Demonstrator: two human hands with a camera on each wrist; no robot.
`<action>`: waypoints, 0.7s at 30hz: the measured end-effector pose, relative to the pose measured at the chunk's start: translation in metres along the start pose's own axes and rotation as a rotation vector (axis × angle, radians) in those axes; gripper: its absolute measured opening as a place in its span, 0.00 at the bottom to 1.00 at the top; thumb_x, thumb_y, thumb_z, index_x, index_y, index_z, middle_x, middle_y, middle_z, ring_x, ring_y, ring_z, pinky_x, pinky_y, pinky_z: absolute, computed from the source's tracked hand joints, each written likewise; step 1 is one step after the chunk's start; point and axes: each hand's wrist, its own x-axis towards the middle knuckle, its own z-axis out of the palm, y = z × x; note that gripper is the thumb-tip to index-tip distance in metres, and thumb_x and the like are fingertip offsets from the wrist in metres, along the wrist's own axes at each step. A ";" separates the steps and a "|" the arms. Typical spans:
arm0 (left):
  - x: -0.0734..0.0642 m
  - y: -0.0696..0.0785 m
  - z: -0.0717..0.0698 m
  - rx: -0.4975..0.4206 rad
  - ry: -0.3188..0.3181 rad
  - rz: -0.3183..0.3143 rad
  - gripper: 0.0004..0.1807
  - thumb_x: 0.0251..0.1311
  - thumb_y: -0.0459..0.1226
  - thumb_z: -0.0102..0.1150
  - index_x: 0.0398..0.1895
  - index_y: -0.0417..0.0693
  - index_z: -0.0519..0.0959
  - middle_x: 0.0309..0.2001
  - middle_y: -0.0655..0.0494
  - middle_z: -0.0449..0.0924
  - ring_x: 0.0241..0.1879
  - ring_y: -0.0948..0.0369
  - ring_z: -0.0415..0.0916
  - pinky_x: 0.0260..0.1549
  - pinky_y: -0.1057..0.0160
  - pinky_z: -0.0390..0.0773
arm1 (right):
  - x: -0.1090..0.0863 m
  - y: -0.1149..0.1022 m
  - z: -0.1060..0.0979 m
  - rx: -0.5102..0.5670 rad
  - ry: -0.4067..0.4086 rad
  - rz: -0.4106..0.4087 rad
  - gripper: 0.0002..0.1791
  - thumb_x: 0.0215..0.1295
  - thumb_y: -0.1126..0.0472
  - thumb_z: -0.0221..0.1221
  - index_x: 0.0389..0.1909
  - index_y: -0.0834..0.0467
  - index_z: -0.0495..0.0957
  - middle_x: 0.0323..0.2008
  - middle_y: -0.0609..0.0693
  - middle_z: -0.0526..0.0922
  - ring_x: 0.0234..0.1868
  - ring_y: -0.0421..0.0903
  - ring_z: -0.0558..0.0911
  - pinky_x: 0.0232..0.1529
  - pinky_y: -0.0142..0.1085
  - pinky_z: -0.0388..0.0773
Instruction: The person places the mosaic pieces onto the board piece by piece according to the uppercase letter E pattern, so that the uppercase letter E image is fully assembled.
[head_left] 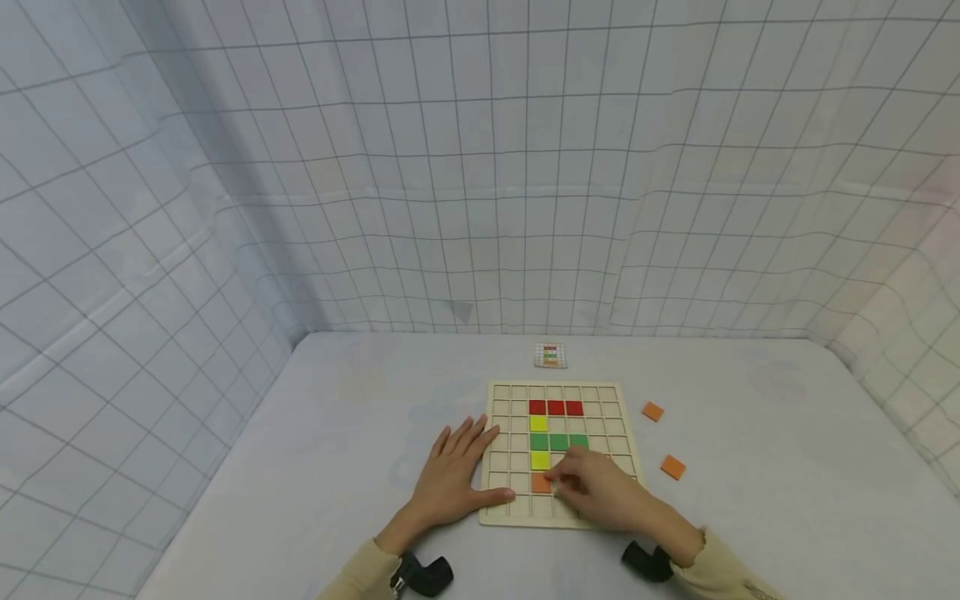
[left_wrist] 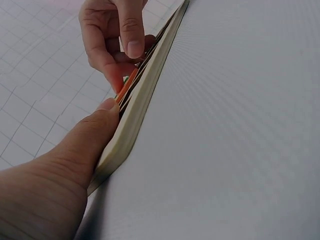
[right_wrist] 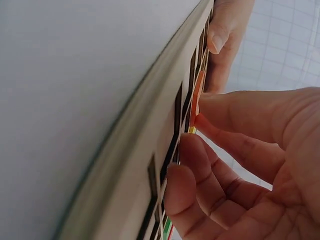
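A pale wooden grid board (head_left: 555, 523) lies flat on the table. My left hand (head_left: 452, 479) is spread at its left side, fingertips by the edge and thumb over the lower-left cells. With curled fingers, my right hand (head_left: 600, 490) reaches over the lower part of the board. Its thumb and index finger pinch an orange square tile (head_left: 541, 482) at its edge, in a cell below a yellow tile (head_left: 540, 460). The right wrist view shows this orange tile (right_wrist: 198, 97) at the fingertips. Beyond are green tiles (head_left: 558, 442), another yellow tile (head_left: 538, 423) and red tiles (head_left: 556, 407).
Two loose orange tiles, one farther back (head_left: 653, 412) and one nearer (head_left: 672, 467), lie right of the board. Behind the board is a small card (head_left: 551, 355) with a coloured grid pattern. A white gridded curtain (head_left: 480, 208) surrounds the table's back and sides.
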 end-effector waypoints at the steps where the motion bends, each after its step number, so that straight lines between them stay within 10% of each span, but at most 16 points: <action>1: 0.000 0.000 0.000 0.001 0.001 -0.001 0.53 0.49 0.73 0.48 0.74 0.55 0.56 0.74 0.55 0.48 0.72 0.55 0.40 0.67 0.49 0.37 | -0.002 0.001 -0.001 0.009 -0.005 -0.012 0.10 0.61 0.66 0.62 0.44 0.58 0.84 0.29 0.37 0.71 0.28 0.34 0.69 0.26 0.28 0.70; 14: 0.000 -0.001 0.001 -0.012 0.006 0.006 0.53 0.49 0.73 0.48 0.74 0.55 0.56 0.74 0.55 0.49 0.72 0.55 0.41 0.67 0.47 0.38 | -0.029 0.027 -0.025 0.163 -0.028 -0.138 0.08 0.65 0.63 0.60 0.43 0.55 0.82 0.39 0.42 0.79 0.33 0.35 0.74 0.31 0.29 0.76; 21: 0.000 -0.002 0.002 -0.023 0.007 0.008 0.52 0.49 0.72 0.49 0.74 0.54 0.56 0.74 0.54 0.48 0.72 0.54 0.40 0.67 0.47 0.38 | -0.046 0.040 -0.053 0.006 0.063 0.071 0.08 0.63 0.60 0.63 0.43 0.54 0.82 0.38 0.41 0.77 0.34 0.36 0.74 0.28 0.30 0.73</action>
